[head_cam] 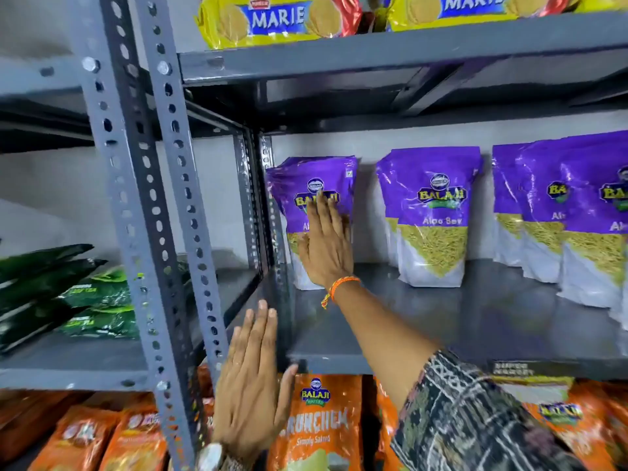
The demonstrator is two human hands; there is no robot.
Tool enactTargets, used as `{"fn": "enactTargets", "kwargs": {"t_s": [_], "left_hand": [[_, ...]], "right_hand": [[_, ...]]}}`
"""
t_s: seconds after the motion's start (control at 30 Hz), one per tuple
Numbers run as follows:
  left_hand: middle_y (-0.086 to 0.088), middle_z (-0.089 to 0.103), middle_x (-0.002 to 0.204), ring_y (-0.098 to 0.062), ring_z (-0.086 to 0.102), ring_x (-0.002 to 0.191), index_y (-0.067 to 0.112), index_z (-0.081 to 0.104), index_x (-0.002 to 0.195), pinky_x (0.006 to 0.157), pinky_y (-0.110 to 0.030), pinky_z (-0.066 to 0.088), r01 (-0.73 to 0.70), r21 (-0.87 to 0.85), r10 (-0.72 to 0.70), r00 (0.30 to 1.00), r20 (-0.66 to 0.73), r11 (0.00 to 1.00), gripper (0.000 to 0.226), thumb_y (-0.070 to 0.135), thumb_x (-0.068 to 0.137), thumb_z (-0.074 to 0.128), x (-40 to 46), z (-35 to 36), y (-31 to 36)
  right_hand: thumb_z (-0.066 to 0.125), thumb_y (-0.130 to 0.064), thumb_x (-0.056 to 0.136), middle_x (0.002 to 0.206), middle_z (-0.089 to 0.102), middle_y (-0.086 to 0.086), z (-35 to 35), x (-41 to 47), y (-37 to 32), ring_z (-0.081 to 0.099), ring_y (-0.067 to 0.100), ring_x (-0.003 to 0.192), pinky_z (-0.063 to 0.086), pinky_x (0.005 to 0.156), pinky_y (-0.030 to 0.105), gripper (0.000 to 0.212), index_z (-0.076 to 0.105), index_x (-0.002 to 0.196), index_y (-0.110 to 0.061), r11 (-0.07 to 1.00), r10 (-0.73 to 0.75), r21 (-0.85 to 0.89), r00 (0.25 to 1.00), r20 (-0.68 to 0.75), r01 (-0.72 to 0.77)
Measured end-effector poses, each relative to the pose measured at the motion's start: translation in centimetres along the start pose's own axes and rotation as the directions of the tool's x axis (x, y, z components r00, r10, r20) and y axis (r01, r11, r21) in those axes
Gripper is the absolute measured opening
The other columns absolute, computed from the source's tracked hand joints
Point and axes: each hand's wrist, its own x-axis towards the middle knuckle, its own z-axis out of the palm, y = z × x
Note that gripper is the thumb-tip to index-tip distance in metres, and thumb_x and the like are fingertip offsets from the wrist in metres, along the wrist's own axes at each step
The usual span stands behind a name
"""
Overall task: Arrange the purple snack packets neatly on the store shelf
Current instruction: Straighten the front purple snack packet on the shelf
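Note:
Purple Balaji Aloo Sev packets stand upright along the back of the grey middle shelf [475, 328]. The leftmost stack [306, 178] leans in the back left corner, and my right hand [324, 246] lies flat against its front, fingers straight and together. A second stack [431, 212] stands to its right with a gap between them. Further packets [571, 212] crowd the far right, overlapping each other. My left hand [251, 379] hovers flat in front of the shelf's front left corner, fingers extended, holding nothing.
A perforated grey upright [142, 198] stands left of the hands. Yellow Marie biscuit packs [272, 18] sit on the shelf above. Orange Balaji Crunchex packets [319, 423] fill the shelf below. Green packets [68, 294] lie on the neighbouring rack at left.

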Motion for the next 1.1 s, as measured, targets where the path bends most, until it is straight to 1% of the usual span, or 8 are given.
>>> {"fn": "enactTargets", "kwargs": {"t_s": [0.1, 0.23, 0.3, 0.4, 0.5, 0.67, 0.87, 1.1], "left_hand": [[-0.013, 0.026, 0.166, -0.028, 0.024, 0.155, 0.003, 0.033, 0.156, 0.125, -0.042, 0.017, -0.051, 0.005, 0.051, 0.998, 0.03, 0.999, 0.072, 0.046, 0.099, 0.041, -0.4, 0.6, -0.9], [-0.015, 0.039, 0.16, -0.028, 0.034, 0.148, 0.003, 0.046, 0.149, 0.121, -0.043, 0.023, -0.128, 0.048, 0.126, 0.991, 0.039, 0.991, 0.07, 0.052, 0.103, 0.03, -0.7, 2.1, -1.9], [-0.015, 0.049, 0.153, -0.03, 0.045, 0.138, 0.003, 0.055, 0.141, 0.116, -0.044, 0.029, -0.136, 0.104, 0.136, 0.991, 0.006, 0.985, 0.068, 0.053, 0.102, 0.029, -0.8, 2.6, -2.2], [-0.016, 0.063, 0.136, -0.034, 0.059, 0.118, 0.002, 0.064, 0.128, 0.108, -0.045, 0.035, -0.139, 0.166, 0.149, 0.988, -0.047, 0.976, 0.067, 0.053, 0.103, 0.027, -0.9, 3.6, -2.5], [-0.016, 0.067, 0.125, -0.034, 0.059, 0.109, 0.003, 0.063, 0.125, 0.104, -0.045, 0.037, -0.147, 0.205, 0.168, 0.982, -0.086, 0.968, 0.064, 0.053, 0.102, 0.031, -1.1, 4.3, -2.8], [-0.017, 0.067, 0.121, -0.033, 0.055, 0.107, 0.005, 0.055, 0.128, 0.101, -0.045, 0.037, -0.17, 0.215, 0.2, 0.971, -0.128, 0.962, 0.059, 0.053, 0.103, 0.029, -0.9, 4.5, -2.9], [-0.019, 0.066, 0.119, -0.036, 0.059, 0.104, 0.002, 0.06, 0.125, 0.099, -0.047, 0.038, -0.156, 0.231, 0.186, 0.976, -0.115, 0.961, 0.063, 0.052, 0.105, 0.028, -0.9, 4.3, -2.8], [-0.017, 0.064, 0.121, -0.034, 0.056, 0.107, 0.003, 0.058, 0.127, 0.101, -0.045, 0.035, -0.123, 0.195, 0.137, 0.989, -0.058, 0.973, 0.057, 0.05, 0.099, 0.042, -0.8, 3.3, -2.3]], "right_hand": [[0.05, -0.036, 0.098, 0.172, 0.011, 0.005, 1.3, 0.3, -0.4, 0.01, 0.026, 0.159, 0.018, 0.125, 0.057, 0.072, 0.022, 0.162, -0.016, 0.997, 0.032, -0.067, 0.999, 0.03, -0.03], [0.055, -0.05, 0.094, 0.173, 0.006, -0.001, 2.3, -0.2, -0.5, 0.009, 0.025, 0.158, 0.02, 0.121, 0.065, 0.084, 0.014, 0.163, -0.023, 0.987, 0.077, -0.143, 0.995, 0.058, -0.068], [0.06, -0.054, 0.09, 0.173, 0.001, -0.003, 2.5, -0.4, -0.5, 0.006, 0.025, 0.159, 0.021, 0.118, 0.07, 0.094, 0.009, 0.163, -0.025, 0.985, 0.091, -0.153, 0.993, 0.072, -0.079], [0.069, -0.059, 0.083, 0.173, -0.003, -0.003, 2.4, -0.6, -0.6, -0.001, 0.027, 0.159, 0.027, 0.113, 0.073, 0.11, 0.003, 0.164, -0.025, 0.985, 0.099, -0.156, 0.988, 0.119, -0.08], [0.075, -0.056, 0.078, 0.173, -0.005, -0.002, 2.2, -0.5, -0.7, 0.0, 0.029, 0.159, 0.031, 0.112, 0.074, 0.116, 0.003, 0.164, -0.024, 0.983, 0.105, -0.164, 0.984, 0.143, -0.081], [0.074, -0.05, 0.083, 0.173, 0.0, 0.0, 1.7, -0.7, -1.2, 0.009, 0.029, 0.158, 0.032, 0.116, 0.068, 0.108, 0.007, 0.164, -0.023, 0.981, 0.111, -0.175, 0.982, 0.153, -0.083], [0.079, -0.044, 0.081, 0.173, 0.003, -0.001, -0.2, -1.9, -2.0, 0.013, 0.03, 0.156, 0.034, 0.116, 0.062, 0.11, 0.009, 0.164, -0.023, 0.982, 0.105, -0.173, 0.985, 0.138, -0.081], [0.08, -0.044, 0.08, 0.173, 0.002, 0.0, -3.6, -4.5, -3.3, 0.013, 0.032, 0.157, 0.036, 0.114, 0.061, 0.111, 0.01, 0.164, -0.023, 0.985, 0.086, -0.158, 0.991, 0.102, -0.069]]}}
